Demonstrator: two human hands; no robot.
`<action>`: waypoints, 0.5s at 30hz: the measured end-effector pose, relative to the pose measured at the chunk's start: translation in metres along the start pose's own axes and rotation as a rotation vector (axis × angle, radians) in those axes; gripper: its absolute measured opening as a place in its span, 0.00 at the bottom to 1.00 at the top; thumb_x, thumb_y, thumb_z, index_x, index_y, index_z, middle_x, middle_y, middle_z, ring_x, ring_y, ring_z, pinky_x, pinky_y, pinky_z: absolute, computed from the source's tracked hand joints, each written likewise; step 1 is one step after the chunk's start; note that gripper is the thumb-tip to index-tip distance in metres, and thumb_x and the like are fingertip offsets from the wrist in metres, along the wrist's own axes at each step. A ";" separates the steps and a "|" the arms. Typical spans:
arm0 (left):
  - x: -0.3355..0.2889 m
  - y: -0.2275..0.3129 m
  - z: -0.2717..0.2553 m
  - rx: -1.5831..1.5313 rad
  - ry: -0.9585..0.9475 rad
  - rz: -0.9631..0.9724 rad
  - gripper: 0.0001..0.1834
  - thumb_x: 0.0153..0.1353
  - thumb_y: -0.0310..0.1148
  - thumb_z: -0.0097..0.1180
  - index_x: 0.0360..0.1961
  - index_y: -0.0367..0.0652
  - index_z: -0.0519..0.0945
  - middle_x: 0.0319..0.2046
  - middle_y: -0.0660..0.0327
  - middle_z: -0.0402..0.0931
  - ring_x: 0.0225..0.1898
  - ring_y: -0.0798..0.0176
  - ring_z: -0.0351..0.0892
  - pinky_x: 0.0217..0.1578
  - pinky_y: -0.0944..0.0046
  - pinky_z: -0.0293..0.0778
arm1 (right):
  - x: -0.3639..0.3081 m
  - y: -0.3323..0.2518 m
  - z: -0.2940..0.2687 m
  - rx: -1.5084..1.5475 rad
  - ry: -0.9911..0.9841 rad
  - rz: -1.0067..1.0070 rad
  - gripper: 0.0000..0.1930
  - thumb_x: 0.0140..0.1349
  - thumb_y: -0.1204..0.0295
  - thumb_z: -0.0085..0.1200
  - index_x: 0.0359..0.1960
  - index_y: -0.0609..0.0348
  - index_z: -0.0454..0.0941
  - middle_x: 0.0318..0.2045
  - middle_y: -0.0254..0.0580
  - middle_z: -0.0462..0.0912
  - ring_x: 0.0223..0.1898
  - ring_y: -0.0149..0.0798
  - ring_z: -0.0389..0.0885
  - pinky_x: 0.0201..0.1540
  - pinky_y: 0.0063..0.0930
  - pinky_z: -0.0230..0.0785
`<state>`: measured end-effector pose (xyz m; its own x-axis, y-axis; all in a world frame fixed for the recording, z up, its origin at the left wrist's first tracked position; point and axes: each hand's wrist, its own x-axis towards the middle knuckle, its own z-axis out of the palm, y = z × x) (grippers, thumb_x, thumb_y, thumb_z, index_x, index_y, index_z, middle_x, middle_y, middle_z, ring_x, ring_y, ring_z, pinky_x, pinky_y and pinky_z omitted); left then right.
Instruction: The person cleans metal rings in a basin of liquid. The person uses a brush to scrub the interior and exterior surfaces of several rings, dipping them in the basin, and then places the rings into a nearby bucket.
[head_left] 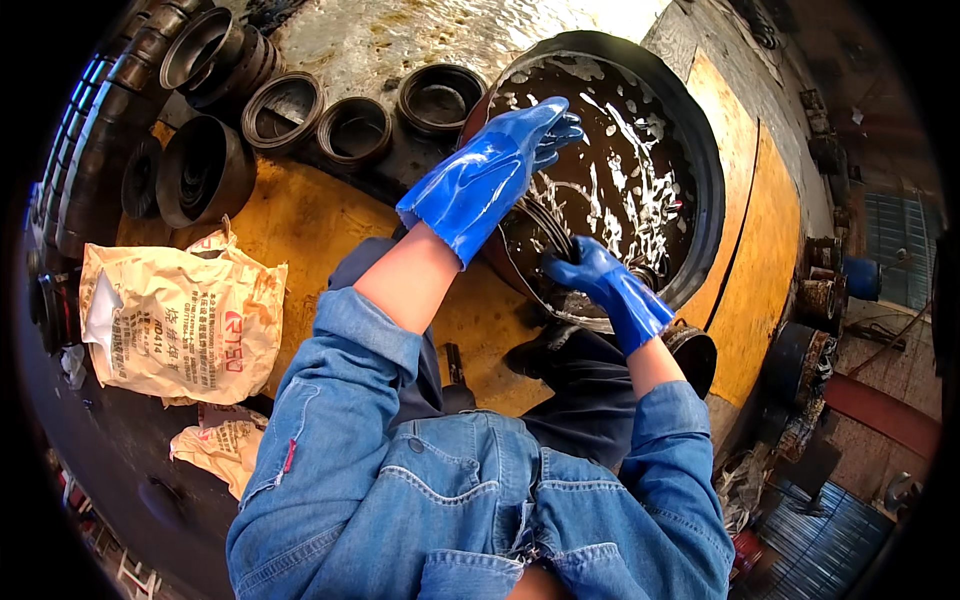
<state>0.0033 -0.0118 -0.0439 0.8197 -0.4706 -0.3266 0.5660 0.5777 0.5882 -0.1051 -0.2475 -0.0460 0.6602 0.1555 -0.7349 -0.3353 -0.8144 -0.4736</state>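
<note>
A large round black tub stands in front of me, holding dark liquid with white foam. Both my hands wear long blue rubber gloves. My left hand hovers over the tub's left side, fingers stretched out and nothing visible in them. Lower down, inside the near edge of the tub, my right hand is closed around a bundle of thin dark curved rings. Part of the bundle lies at the liquid's surface, so I cannot tell its full shape.
Several round dark metal pans line the left and back. At the left, a crumpled brown paper sack lies near a smaller torn one. Yellowish boards run along the right, and a dark round container sits beside my right forearm.
</note>
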 end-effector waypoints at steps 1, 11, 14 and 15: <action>0.000 0.002 -0.001 0.005 0.000 0.000 0.23 0.72 0.53 0.63 0.60 0.52 0.84 0.56 0.63 0.87 0.63 0.65 0.80 0.62 0.61 0.70 | 0.007 -0.002 0.000 0.015 0.038 -0.025 0.26 0.64 0.52 0.67 0.53 0.62 0.86 0.40 0.44 0.91 0.40 0.36 0.87 0.47 0.33 0.80; 0.000 0.004 0.019 0.290 0.131 0.118 0.27 0.73 0.51 0.64 0.67 0.51 0.80 0.59 0.65 0.86 0.62 0.66 0.81 0.60 0.63 0.74 | 0.010 0.004 0.004 0.141 0.123 -0.158 0.22 0.70 0.56 0.63 0.56 0.60 0.85 0.44 0.42 0.91 0.41 0.33 0.85 0.49 0.29 0.77; -0.006 0.007 0.027 0.104 0.049 0.032 0.23 0.75 0.49 0.61 0.65 0.52 0.81 0.59 0.63 0.86 0.60 0.67 0.82 0.57 0.65 0.76 | -0.001 0.033 -0.006 0.117 0.044 -0.058 0.20 0.69 0.57 0.62 0.52 0.60 0.86 0.40 0.43 0.89 0.42 0.35 0.85 0.48 0.34 0.78; -0.006 0.007 0.020 0.110 0.065 0.032 0.23 0.76 0.49 0.60 0.65 0.51 0.81 0.59 0.63 0.86 0.59 0.66 0.83 0.57 0.64 0.76 | -0.003 0.013 -0.010 0.130 -0.024 0.015 0.20 0.72 0.60 0.62 0.56 0.62 0.85 0.45 0.47 0.91 0.47 0.38 0.87 0.50 0.36 0.80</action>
<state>0.0001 -0.0184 -0.0230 0.8434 -0.4069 -0.3509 0.5289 0.5136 0.6756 -0.1052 -0.2642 -0.0456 0.6384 0.1583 -0.7532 -0.4308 -0.7374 -0.5202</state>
